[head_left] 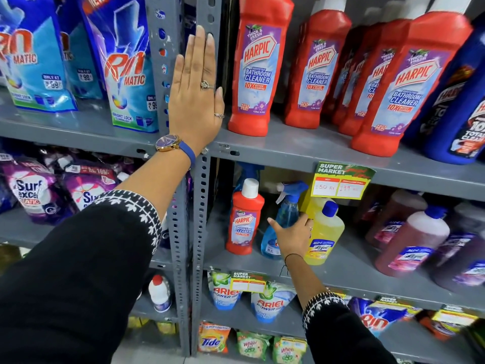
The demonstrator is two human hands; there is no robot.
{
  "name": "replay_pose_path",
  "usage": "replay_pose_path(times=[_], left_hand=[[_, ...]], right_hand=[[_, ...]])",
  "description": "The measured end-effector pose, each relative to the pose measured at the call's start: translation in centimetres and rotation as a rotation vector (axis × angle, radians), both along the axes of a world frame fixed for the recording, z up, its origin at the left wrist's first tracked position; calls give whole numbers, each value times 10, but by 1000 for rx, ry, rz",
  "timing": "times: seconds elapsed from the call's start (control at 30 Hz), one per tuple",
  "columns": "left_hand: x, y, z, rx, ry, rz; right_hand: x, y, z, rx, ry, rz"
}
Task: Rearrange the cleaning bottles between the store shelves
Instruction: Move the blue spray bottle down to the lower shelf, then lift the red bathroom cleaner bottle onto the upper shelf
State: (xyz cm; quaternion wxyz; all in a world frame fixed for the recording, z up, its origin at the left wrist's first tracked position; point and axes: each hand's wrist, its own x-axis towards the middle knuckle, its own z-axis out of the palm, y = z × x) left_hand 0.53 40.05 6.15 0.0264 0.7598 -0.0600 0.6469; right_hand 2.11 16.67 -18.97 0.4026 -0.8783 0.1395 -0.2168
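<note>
Grey steel shelving [301,148] fills the view, its perforated upright post [183,232] running down the centre. Left hand [195,101] is pressed flat against the post at about 11 o'clock from frame centre, fingers straight and together, holding nothing; a blue-strapped wristwatch [170,145] sits on that wrist. Right hand [294,236] reaches into the middle shelf at about 4 o'clock, wrapped round the neck of the blue spray bottle [282,219], thumb spread to the left, fingers hidden behind the bottle. Just left of it, at its 9 o'clock, stands a single red Harpic bottle [244,219], upright, slightly apart. At the spray bottle's 3 o'clock, touching the hand, stands a yellow Lizol bottle [325,232]. Upper shelf, 1 to 2 o'clock: row of red Harpic bathroom cleaners [315,72], upright, close together. Yellow price tag [341,182] hangs from the shelf edge above the yellow bottle. Rin Matic pouches [126,69] sit at 10 o'clock.
</note>
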Motion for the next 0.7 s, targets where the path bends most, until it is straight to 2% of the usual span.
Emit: replay_pose_path(times=[0.13,0.2,0.3,0.43,0.6,0.7], left_hand=[[-2,-1,0,-4,4,-3],[-1,0,0,-4,2,2],[0,1,0,-4,1,-5],[0,1,-1,1,5,-1],[0,0,0,-6,-7,-4],[1,0,0,0,-13,-4]], right_hand=[[-8,3,4,6,-48,-27],[-16,7,6,22,-174,-54],[-30,22,5,25,-370,127],[-36,54,2,165,-199,342],[-31,75,-10,403,0,382],[-22,75,-14,398,79,384]])
